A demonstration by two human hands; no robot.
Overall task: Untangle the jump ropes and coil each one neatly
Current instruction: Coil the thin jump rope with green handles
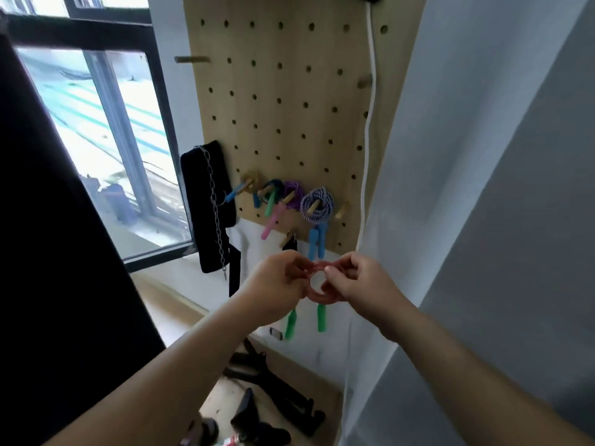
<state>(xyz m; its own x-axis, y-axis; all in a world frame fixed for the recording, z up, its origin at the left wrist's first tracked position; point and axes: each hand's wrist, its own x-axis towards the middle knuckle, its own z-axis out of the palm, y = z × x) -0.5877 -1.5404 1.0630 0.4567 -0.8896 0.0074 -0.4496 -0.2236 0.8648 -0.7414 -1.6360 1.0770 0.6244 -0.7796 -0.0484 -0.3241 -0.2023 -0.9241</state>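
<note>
Head view showed me the red jump rope wound into a small tight ring just below the tall pale wooden pegboard. My left hand pinched one side of the ring with curled fingers, and my right hand pinched the other side the same way. The rope's two green handles hung straight down under the ring, apart from each other and free of any knot that I could see.

Along the pegboard's bottom rows, four ropes hung coiled on wooden pegs. They were a tan rope with blue handles nearest its left edge, a teal rope with pink handle, a purple rope, and a blue-and-white striped rope with blue handles.

I judged the task nearly done. No tangle was left in sight, and the red rope looked like the last one. What remained, as I read it, was to secure its coil and hang it, perhaps on the bare wooden peg beside the striped rope, near the pegboard's right edge. I could not tell whether the coil's end was tucked.
</note>
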